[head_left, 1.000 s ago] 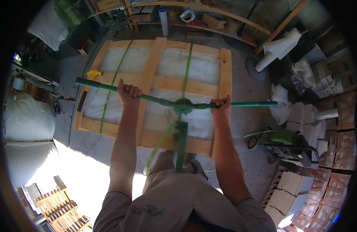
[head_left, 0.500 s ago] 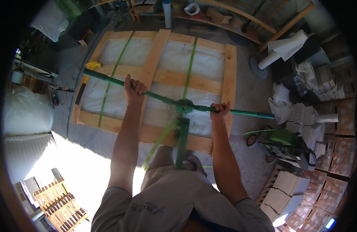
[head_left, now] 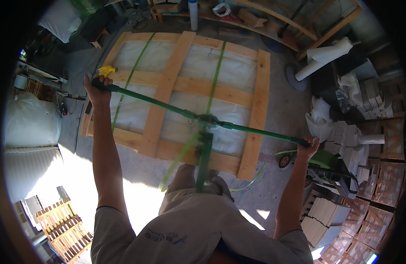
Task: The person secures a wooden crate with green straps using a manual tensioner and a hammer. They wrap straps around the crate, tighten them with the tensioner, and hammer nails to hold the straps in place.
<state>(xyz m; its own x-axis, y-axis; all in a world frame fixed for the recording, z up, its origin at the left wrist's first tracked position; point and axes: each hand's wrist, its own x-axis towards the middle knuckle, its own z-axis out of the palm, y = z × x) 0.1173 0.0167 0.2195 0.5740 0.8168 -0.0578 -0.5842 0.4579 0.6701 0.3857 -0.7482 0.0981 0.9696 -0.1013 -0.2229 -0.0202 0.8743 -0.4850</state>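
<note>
A green strapping tool (head_left: 208, 119) with two long handles spread wide stands over the near side of a wooden crate (head_left: 170, 90). My left hand (head_left: 98, 91) is wrapped round the far end of its left handle. At the tip of the right handle, my right hand (head_left: 307, 151) is closed too. Another green bar (head_left: 204, 160) points from the tool's head toward my body. The green strap (head_left: 217, 72) runs across the crate to the tool head, and a loose strap tail (head_left: 178, 159) hangs beside my leg. White wrapping (head_left: 200, 66) shows between the planks.
A second green strap (head_left: 134, 68) crosses the crate's left part. A yellow-headed hammer (head_left: 107, 70) lies at its left edge, partly hidden by my left hand. To the right stands a wheeled strap cart (head_left: 330, 165). White-covered rolls (head_left: 324, 57) and stacked boxes (head_left: 387, 182) line the right side.
Both hands have moved outward from mid-handle to the handle ends, my left hand to the left and my right hand to the right. The tool remains in about the same place.
</note>
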